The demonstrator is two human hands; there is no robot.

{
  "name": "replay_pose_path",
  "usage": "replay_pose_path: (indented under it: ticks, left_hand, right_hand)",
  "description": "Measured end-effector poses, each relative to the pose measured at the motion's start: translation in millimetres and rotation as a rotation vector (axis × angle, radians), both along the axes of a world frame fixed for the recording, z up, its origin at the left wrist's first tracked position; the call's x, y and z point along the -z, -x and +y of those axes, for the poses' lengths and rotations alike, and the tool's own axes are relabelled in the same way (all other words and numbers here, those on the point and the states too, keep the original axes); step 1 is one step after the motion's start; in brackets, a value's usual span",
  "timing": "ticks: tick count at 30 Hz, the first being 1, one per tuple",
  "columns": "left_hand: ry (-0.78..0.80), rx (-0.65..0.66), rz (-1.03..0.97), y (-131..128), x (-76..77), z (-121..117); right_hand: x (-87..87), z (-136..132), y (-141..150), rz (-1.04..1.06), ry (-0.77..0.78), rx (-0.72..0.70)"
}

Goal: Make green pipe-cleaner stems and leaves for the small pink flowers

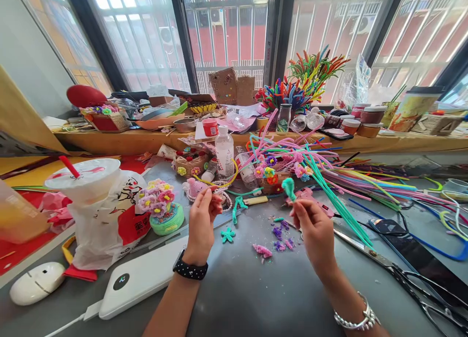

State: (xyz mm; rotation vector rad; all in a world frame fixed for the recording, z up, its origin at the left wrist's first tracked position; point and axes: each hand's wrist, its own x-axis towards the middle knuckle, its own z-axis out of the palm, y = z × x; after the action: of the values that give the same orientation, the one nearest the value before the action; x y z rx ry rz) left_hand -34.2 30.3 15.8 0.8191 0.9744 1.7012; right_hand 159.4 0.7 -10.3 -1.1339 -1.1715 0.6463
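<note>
My right hand (315, 229) is closed in a pinch on a teal fuzzy pipe-cleaner piece (288, 187), looped at its top and held upright. To its left, my left hand (202, 222) has thumb and fingers pressed together. From those fingertips a yellow pipe cleaner (236, 170) arcs up to the right. Between the hands lie a small teal pipe-cleaner flower (227, 235), another bent teal pipe-cleaner piece (239, 206), a pink fuzzy scrap (262, 250) and several purple scraps (278, 233).
Long scissors (373, 254) and a dark phone (420, 259) lie at right, below bundled pipe cleaners (329, 205). A white power bank (141, 273), a bagged drink cup (87, 181) and a fuzzy flower pot (167, 220) are at left. A bottle (224, 154) stands behind.
</note>
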Motion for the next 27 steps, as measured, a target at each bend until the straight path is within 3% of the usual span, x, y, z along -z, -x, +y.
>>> replay_pose_path:
  ticks: [2, 7, 12, 15, 19, 23, 27]
  left_hand:
    - [0.005, -0.002, -0.033, 1, 1.8, 0]
    - [0.014, 0.078, 0.044, -3, 7.6, -1]
    - [0.061, 0.165, 0.198, -7, 7.4, -1]
    - [0.099, 0.284, 0.373, -12, 6.0, -4]
    - [-0.07, 0.428, 0.619, -25, 6.3, -12]
    - [-0.22, 0.652, 0.846, -36, 9.0, -20]
    - [-0.204, 0.667, 0.877, -38, 13.1, -19]
  right_hand:
    - [1.4, 0, 6, -0.004, -0.028, 0.072]
    - [6.4, 1, 16, -0.407, 0.147, -0.22]
    - [9.8, -1, 12, -0.551, 0.16, -0.299]
    - [8.6, -3, 14, -0.623, 0.135, -0.358]
    - [7.2, -7, 20, -0.668, 0.026, -0.475]
    - [9.3, -9, 23, -0.666, -0.044, -0.482]
    - [10.7, -7, 24, -0.669, -0.033, -0.453]
